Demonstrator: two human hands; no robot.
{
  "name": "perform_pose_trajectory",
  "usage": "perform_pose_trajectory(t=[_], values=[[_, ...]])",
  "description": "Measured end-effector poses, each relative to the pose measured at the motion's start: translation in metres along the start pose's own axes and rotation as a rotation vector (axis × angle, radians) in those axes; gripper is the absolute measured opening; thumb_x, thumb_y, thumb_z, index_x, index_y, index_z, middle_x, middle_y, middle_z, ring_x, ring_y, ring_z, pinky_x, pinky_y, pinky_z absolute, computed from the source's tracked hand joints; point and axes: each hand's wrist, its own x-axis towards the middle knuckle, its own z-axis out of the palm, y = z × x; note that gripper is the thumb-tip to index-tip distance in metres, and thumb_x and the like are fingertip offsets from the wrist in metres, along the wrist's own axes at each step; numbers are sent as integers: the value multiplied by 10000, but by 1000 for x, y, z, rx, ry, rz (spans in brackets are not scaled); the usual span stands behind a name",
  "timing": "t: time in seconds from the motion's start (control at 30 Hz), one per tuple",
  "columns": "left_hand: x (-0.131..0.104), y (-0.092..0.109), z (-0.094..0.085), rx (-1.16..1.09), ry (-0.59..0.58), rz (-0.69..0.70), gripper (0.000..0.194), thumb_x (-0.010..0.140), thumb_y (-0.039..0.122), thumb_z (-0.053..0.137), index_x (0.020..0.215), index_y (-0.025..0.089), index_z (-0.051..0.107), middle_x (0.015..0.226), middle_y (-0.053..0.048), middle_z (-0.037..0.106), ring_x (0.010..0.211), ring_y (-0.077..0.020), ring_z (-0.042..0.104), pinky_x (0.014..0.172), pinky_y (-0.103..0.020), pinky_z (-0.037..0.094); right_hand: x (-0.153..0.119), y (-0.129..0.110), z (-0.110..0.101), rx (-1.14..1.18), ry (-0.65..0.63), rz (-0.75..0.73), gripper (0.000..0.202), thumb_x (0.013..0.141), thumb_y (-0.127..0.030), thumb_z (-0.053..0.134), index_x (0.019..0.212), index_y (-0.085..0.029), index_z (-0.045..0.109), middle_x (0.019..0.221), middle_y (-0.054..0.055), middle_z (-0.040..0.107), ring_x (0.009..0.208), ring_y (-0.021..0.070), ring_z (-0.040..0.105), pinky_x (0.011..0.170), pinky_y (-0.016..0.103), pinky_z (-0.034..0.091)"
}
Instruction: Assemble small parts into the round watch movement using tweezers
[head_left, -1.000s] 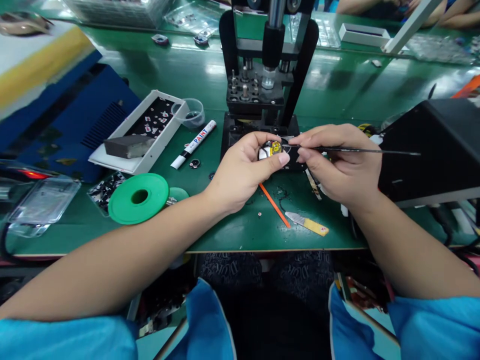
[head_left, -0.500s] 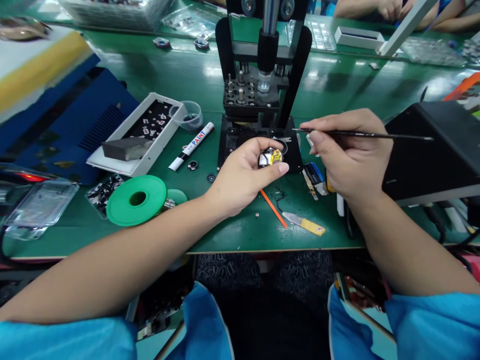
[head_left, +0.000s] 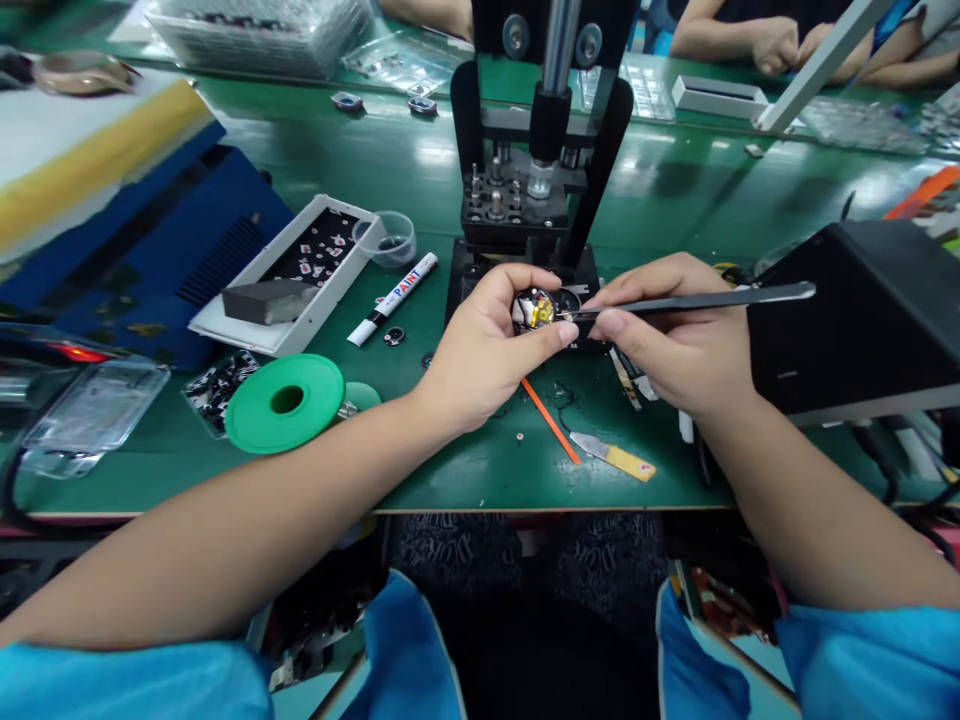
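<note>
Between the thumb and fingers of my left hand (head_left: 487, 350) is a small round watch-like case (head_left: 534, 311), its inside showing yellow and white parts. My right hand (head_left: 675, 335) is closed around dark tweezers (head_left: 697, 302), held nearly level. Their tip reaches the right edge of the case, close to my left thumb; whether it grips a part is too small to tell. Just behind both hands stands a black press (head_left: 517, 200). Below them on the green bench lie an orange strip (head_left: 551, 420) and a blade with a yellow handle (head_left: 615, 457).
To the left are a green spool (head_left: 251, 420), a paint marker (head_left: 394, 298), a white tray (head_left: 300, 320) holding small parts and a grey block, and a clear cup (head_left: 390, 240). A black box (head_left: 847, 310) stands on the right. Another person's hands (head_left: 780, 45) rest across the bench.
My right hand has moved left, bringing the tweezers' tip from beyond the case to its edge. The tweezers have turned to show their broad side. My left hand keeps its hold.
</note>
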Motion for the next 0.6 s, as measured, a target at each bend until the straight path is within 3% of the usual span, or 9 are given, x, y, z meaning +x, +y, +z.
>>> perform_pose_trajectory(t=[0.2, 0.6], values=[[0, -1, -1, 60, 53, -9, 609, 759, 487, 1085, 1154, 248, 689, 990, 9, 756, 928, -170, 720, 858, -316, 610, -2, -3, 3, -11, -9, -102, 156, 950, -198, 884, 1038, -316, 830, 1012, -23, 878, 938, 211, 844, 861, 392, 693], [-1, 1, -1, 85, 79, 14, 599, 733, 437, 1099, 1130, 242, 694, 1018, 10, 747, 945, -168, 689, 902, -308, 565, -4, -4, 5, -32, 5, -145, 158, 934, -197, 869, 1032, -315, 830, 1027, 2, 900, 938, 244, 854, 839, 422, 703]])
